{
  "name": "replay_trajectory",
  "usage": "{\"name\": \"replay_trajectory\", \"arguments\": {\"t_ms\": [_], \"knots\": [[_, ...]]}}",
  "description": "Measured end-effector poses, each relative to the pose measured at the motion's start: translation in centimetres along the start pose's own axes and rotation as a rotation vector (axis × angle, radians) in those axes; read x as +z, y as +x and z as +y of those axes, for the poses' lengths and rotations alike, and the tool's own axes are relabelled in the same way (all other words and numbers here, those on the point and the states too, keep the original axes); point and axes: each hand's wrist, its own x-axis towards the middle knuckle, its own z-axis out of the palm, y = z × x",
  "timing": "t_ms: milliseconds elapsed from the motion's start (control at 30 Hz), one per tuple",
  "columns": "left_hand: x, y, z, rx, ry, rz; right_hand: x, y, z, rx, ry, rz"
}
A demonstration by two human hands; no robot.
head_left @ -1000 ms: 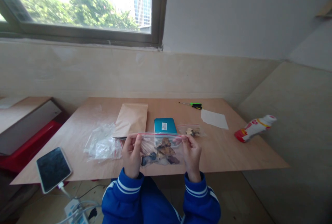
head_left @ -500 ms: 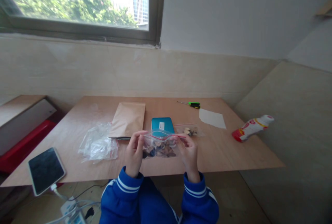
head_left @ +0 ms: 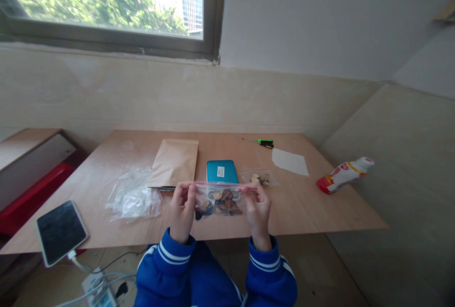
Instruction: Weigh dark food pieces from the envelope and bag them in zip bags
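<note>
Both hands hold a clear zip bag by its red-lined top edge, just above the board. My left hand pinches its left end, and my right hand pinches its right end. Inside lie dark brown dried pieces, perhaps mushrooms. The bag's top edge is pulled taut, and I cannot tell whether the seal is closed. Beyond my right hand, a smaller zip bag with pale pieces rests on the board. A teal box stands just behind the held bag.
On the plywood board lie a kraft envelope, crumpled plastic, a screwdriver and white paper. A phone sits at the front-left corner. A red-and-white bottle lies on the right.
The bag's mouth, bulging open half a second ago, now lies flat and taut between my hands. The bag sits farther from me than it did a second ago.
</note>
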Motion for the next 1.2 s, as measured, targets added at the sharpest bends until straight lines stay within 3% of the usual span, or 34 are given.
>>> {"name": "replay_trajectory", "arguments": {"t_ms": [200, 333, 533, 633, 767, 1033, 1200], "knots": [[-0.1, -0.1, 0.2, -0.002, -0.111, -0.150, 0.8, -0.5, 0.1, 0.104, 0.093, 0.005], [-0.2, -0.3, 0.0, -0.052, -0.082, -0.092, 0.9, -0.6, 0.1, 0.122, 0.089, -0.059], [-0.6, -0.3, -0.5, -0.021, -0.028, -0.070, 0.8, -0.1, 0.4, 0.214, 0.159, -0.247], [-0.8, -0.2, -0.8, -0.043, -0.017, -0.081, 0.6, -0.1, 0.6, 0.246, 0.184, -0.240], [-1.1, 0.0, -0.9, -0.026, 0.052, -0.112, 0.0, 0.1, 0.5, 0.165, 0.158, -0.222], [-0.9, -0.4, 0.1, 0.085, 0.182, -0.053, 0.2, -0.5, -0.3, 0.056, 0.071, -0.148], [-1.1, -0.6, -0.3, 0.097, 0.170, -0.045, 0.0, -0.5, -0.6, 0.045, 0.005, -0.261]]}}
